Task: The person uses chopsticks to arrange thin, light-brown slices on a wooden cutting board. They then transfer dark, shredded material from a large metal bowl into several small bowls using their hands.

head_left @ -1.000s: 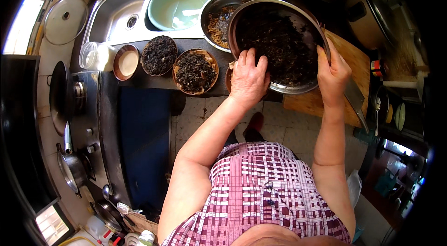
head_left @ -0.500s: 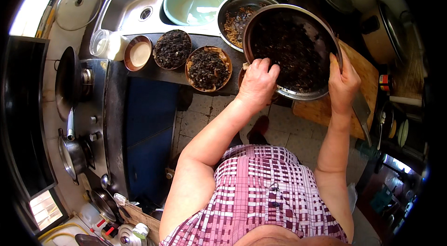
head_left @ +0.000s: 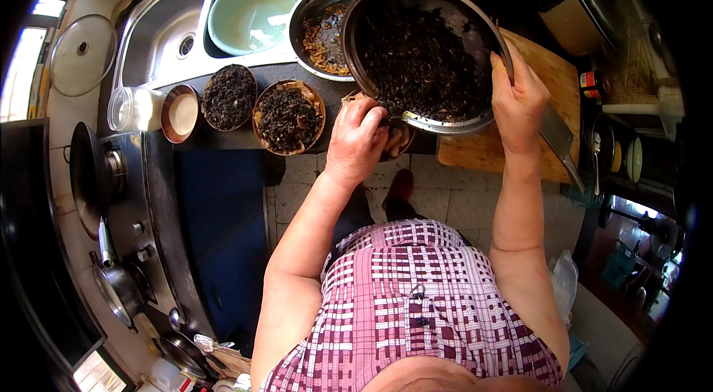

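Two hands hold one big steel bowl (head_left: 427, 50) of dark dried leaves, tilted above the counter edge. The right hand (head_left: 520, 99) grasps its right rim; the left hand (head_left: 358, 139) curls at its lower rim, over a small bowl (head_left: 397, 139). Two small bowls (head_left: 288, 117) (head_left: 229, 96) with the same leaves stand just left.

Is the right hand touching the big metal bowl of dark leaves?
Touching. The head view shows the right hand gripping the rim of the big metal bowl, fingers curled over its edge.
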`<state>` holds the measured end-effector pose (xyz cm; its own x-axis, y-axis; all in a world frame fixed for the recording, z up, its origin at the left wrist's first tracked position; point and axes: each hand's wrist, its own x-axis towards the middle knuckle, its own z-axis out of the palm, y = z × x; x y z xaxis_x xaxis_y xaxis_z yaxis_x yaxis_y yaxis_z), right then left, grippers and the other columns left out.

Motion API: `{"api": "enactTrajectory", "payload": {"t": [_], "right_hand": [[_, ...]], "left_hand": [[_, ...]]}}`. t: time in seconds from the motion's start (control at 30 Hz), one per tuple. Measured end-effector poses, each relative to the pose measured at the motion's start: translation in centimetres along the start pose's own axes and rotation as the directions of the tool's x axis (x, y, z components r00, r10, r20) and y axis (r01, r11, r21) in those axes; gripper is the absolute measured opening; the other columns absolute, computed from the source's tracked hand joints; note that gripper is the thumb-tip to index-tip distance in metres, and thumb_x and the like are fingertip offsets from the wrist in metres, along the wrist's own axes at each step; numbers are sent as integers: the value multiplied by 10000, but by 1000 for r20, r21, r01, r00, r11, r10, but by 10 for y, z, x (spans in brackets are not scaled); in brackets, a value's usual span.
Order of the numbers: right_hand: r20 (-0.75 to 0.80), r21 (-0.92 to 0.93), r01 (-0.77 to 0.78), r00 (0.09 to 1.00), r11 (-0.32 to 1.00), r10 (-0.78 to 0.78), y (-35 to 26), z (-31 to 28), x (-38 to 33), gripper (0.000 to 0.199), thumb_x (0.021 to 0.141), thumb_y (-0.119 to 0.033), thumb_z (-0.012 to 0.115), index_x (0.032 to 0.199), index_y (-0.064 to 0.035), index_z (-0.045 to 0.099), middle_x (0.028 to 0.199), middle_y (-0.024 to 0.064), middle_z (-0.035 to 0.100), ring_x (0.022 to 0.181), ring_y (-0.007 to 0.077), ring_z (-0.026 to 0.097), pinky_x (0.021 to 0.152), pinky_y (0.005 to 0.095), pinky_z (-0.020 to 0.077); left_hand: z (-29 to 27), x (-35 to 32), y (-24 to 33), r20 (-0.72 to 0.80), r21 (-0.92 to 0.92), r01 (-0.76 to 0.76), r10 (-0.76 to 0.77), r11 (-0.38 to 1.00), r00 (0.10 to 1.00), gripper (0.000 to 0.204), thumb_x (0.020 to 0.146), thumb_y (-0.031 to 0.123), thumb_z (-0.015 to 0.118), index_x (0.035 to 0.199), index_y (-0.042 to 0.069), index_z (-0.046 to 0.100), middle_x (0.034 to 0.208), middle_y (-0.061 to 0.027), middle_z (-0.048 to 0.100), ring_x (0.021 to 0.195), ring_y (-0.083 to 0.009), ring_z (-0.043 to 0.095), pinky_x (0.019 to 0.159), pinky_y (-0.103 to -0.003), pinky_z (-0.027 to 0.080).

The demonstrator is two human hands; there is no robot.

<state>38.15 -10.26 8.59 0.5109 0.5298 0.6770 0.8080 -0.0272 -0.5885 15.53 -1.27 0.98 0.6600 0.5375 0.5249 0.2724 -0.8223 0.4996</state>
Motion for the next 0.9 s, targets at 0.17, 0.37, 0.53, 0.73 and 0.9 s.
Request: {"api": "enactTrajectory", "payload": {"t": [0.17,0.37,0.53,0.73,0.9], "right_hand": [[-27,-20,-6,1000,1000,6,8,-2,0,271,846,-6,685,1116,-21,685,830,176,695,707,224,699,638,295,523],[-30,-28,-56,998,998,55,14,-7,1,271,860,-22,679,1131,-30,685,836,167,701,724,197,700,648,293,525],[-35,-31,-68,997,997,67,18,-11,0,269,873,-33,667,1141,-48,688,840,149,708,718,191,696,654,288,525],[-28,-77,-84,996,993,83,20,-13,-3,266,870,-27,664,1134,-43,687,830,154,703,717,197,699,651,293,524],[-42,-63,-50,998,997,47,15,-13,-2,274,865,-19,666,1137,-43,686,837,155,707,723,212,704,655,296,527]], "left_hand": [[-2,-5,-1,33,72,9,-11,997,999,353,706,0,722,1042,55,629,1094,-118,593,1031,-335,577,880,-419,477],[5,-2,3,37,186,47,-55,981,998,324,745,47,728,1057,72,646,1120,-105,595,1055,-325,573,896,-415,463],[8,4,4,2,227,89,-92,970,996,330,746,47,737,1062,70,647,1140,-115,583,1054,-328,569,888,-417,470],[2,-7,7,-62,146,2,8,989,998,294,758,74,731,1034,62,629,1143,-147,546,1021,-326,565,842,-420,481],[7,-7,8,10,211,-51,50,976,999,240,759,78,730,990,94,668,1077,-62,601,1010,-284,575,856,-397,462]]}}
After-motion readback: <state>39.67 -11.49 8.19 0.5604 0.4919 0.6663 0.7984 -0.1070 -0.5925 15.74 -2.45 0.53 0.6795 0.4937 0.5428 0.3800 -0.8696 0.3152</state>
